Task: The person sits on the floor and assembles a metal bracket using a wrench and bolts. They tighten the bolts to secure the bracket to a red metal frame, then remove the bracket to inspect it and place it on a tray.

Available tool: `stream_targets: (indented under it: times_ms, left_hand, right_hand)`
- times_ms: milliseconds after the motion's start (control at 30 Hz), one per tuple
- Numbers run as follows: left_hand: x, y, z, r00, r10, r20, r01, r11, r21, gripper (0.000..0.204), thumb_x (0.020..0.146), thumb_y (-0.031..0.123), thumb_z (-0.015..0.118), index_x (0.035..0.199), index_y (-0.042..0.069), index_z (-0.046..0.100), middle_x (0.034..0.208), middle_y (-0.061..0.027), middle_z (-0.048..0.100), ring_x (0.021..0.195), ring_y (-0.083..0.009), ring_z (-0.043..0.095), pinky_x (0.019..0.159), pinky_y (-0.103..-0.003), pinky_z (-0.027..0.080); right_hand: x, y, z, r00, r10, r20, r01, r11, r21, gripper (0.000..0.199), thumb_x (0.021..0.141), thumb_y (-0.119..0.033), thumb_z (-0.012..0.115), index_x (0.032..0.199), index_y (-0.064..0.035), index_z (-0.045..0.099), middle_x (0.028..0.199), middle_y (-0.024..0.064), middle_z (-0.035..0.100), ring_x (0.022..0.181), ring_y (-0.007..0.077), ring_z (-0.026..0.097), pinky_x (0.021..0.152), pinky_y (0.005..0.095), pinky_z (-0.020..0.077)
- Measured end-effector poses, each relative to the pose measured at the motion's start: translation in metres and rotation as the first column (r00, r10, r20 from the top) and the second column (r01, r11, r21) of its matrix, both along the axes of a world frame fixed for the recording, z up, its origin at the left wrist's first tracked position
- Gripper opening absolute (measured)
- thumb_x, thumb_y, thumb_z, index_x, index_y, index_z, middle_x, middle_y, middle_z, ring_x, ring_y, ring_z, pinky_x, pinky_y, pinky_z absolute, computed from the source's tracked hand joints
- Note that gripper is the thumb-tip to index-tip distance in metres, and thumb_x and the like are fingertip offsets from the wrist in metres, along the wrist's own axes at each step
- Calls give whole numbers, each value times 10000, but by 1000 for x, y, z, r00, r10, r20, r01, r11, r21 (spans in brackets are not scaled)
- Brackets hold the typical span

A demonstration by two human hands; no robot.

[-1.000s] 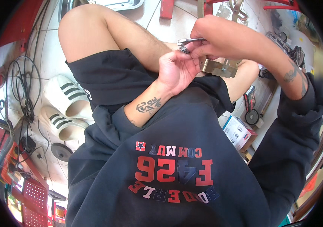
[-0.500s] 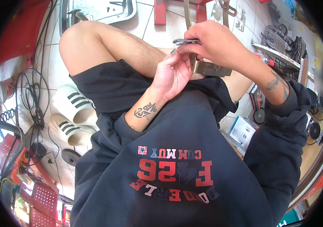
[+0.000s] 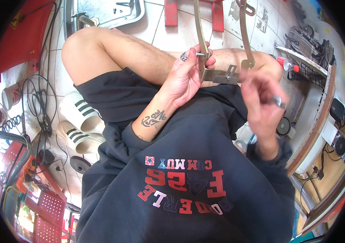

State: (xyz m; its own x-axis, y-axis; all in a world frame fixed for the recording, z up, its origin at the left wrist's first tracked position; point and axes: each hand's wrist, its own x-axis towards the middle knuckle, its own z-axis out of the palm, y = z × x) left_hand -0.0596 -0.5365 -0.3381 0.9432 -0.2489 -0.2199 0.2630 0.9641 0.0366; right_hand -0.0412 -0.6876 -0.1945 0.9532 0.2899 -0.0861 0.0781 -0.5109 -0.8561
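My left hand [image 3: 183,81] is closed round one side of a brass-coloured metal bracket frame [image 3: 199,24], a patterned ring on its thumb. A bolt [image 3: 200,54] sticks out sideways from the strip by the thumb. The frame's crosspiece [image 3: 209,75], with a small slotted plate [image 3: 231,71] on it, lies over my lap. To its right is my right hand [image 3: 261,103], smeared by motion, with its fingers curled. The silvery end of a wrench [image 3: 277,101] shows at these fingers; its other parts are hidden or blurred.
A metal tray [image 3: 124,20] with small dark parts is at the far left, near red metal legs [image 3: 171,14]. White striped slides [image 3: 84,111] and black cables [image 3: 39,103] lie at left. A red-capped bottle [image 3: 287,65] and a shelf board [image 3: 306,60] are at right.
My right hand has drawn away from the bolt, moving right and nearer to me with the wrench. My left hand stays on the frame, and the bolt now shows in the strip.
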Motion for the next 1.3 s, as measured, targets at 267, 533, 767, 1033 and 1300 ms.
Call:
stream_targets:
  times_ms: [267, 533, 767, 1033, 1300]
  left_hand:
    - [-1, 3, -1, 1000, -12, -9, 11, 994, -108, 603, 966, 384, 529, 1396, 5, 339, 1149, -49, 565, 1061, -154, 597, 969, -303, 504]
    - [-4, 5, -2, 998, -57, 28, 58, 998, -13, 622, 967, 472, 497, 1435, 95, 338, 1157, 14, 531, 1086, -132, 519, 933, -321, 501]
    - [-3, 3, -1, 998, -61, -10, 60, 995, -81, 513, 963, 479, 498, 1346, 147, 418, 1157, 17, 526, 1114, -164, 501, 937, -333, 497]
    - [-6, 1, -14, 998, -53, 25, 55, 995, -80, 498, 932, 446, 573, 1330, 179, 439, 1123, 13, 563, 1125, -195, 491, 916, -291, 496]
    - [-9, -5, -13, 999, -42, 24, 42, 999, 5, 508, 903, 393, 648, 1315, 173, 447, 1123, 8, 575, 1136, -196, 491, 941, -321, 481]
  right_hand:
    - [-38, 8, -51, 934, -355, 29, 354, 935, 32, 320, 774, -53, 801, 1058, 20, 672, 735, -16, 533, 635, 45, 509, 524, 204, 393]
    - [-23, 23, -70, 934, -55, 354, 166, 942, -292, 447, 635, -280, 867, 1013, -100, 712, 894, 31, 533, 628, 176, 574, 525, 297, 479]
    - [-9, 19, -76, 861, 114, 496, 105, 914, -391, 379, 630, -261, 816, 967, -137, 694, 909, -4, 561, 604, 140, 561, 520, 263, 476]
    - [-2, 15, -78, 877, 272, 395, -25, 848, -529, 121, 763, -162, 654, 884, -150, 657, 841, -36, 579, 586, 97, 577, 475, 217, 446]
    - [-4, 21, -73, 903, 246, 352, -32, 856, -516, 73, 796, -135, 649, 868, -135, 635, 890, -6, 588, 591, 115, 616, 480, 241, 479]
